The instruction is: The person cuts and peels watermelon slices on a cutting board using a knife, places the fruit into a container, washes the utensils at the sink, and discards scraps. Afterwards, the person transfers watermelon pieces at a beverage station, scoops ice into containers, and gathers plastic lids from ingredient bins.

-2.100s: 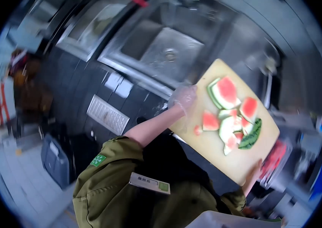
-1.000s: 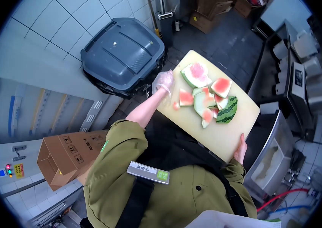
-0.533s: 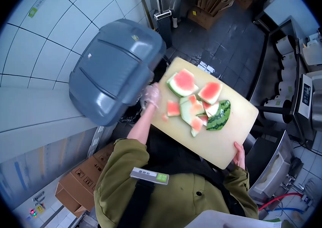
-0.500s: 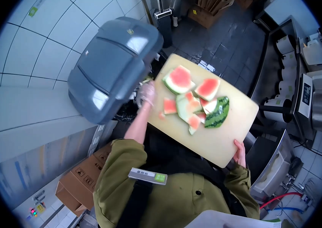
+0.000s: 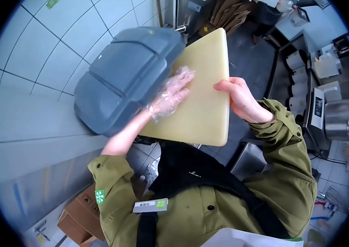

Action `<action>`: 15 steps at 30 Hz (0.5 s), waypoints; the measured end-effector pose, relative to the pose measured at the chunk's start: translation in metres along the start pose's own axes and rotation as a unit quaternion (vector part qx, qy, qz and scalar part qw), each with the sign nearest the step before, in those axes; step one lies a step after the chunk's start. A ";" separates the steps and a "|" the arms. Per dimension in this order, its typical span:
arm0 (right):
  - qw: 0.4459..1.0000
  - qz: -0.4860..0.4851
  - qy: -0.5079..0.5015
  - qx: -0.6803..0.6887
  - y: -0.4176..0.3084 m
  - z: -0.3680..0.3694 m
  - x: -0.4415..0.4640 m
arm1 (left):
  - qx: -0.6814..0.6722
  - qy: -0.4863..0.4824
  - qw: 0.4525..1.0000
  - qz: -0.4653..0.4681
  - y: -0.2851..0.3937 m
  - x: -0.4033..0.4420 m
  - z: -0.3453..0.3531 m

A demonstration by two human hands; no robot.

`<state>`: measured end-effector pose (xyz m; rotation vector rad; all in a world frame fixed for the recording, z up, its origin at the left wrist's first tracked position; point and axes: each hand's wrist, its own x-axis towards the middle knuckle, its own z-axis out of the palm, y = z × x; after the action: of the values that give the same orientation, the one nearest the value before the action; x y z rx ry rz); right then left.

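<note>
A pale yellow cutting board (image 5: 207,111) is steeply tilted, its left part reaching under the raised lid of the grey-blue bin (image 5: 121,78). My right hand (image 5: 244,101), apparently bare, grips the board's right edge with the thumb on the upper face. In a clear plastic glove, my left hand (image 5: 172,94) lies on the board's face with fingers stretched out, close to the lid's rim. No watermelon shows on the visible part of the board. The bin's opening is mostly hidden behind the lid and the board.
A cardboard box (image 5: 81,216) stands at lower left, and flattened cardboard (image 5: 228,16) leans at the back. Along the right side are a metal counter with white rolls (image 5: 298,78) and a steel pot (image 5: 339,119). Another person (image 5: 267,16) stands at the far top right.
The board has swung from nearly flat to steep, toward the bin. The watermelon pieces on it are out of view. My right hand rose, and my left moved onto the board's face.
</note>
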<state>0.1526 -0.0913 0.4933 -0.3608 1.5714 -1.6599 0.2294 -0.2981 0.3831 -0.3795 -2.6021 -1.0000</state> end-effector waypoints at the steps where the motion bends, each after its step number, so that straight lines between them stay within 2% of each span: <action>1: 1.000 -0.005 0.013 0.000 -0.006 0.002 0.001 | -0.116 0.029 0.992 -0.048 -0.008 -0.006 0.004; 2: 1.000 -0.008 0.024 0.002 -0.011 0.004 0.001 | -0.160 0.043 0.982 -0.090 -0.016 -0.016 0.001; 7: 0.997 0.010 0.070 0.028 -0.034 -0.012 -0.021 | -0.057 0.011 0.966 -0.250 -0.046 -0.093 -0.054; 9: 0.998 0.026 0.064 0.011 -0.039 -0.012 -0.032 | -0.047 0.004 0.959 -0.281 -0.060 -0.101 -0.067; 10: 0.998 0.024 0.065 0.014 -0.038 -0.009 -0.036 | -0.048 0.001 0.961 -0.272 -0.067 -0.090 -0.067; 12: 0.996 0.008 0.082 0.019 -0.040 -0.004 -0.045 | -0.066 0.000 0.978 -0.196 -0.071 -0.045 -0.050; 14: 0.993 -0.006 0.117 0.023 -0.044 -0.003 -0.056 | -0.039 0.004 0.997 -0.068 -0.067 -0.003 -0.020; 15: 0.993 -0.008 0.113 0.016 -0.049 -0.001 -0.063 | 0.047 0.021 0.999 -0.002 -0.060 -0.004 -0.012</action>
<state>0.1750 -0.0513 0.5583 -0.1744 1.7060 -1.7874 0.2143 -0.3496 0.3541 -0.3266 -2.6013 -0.8727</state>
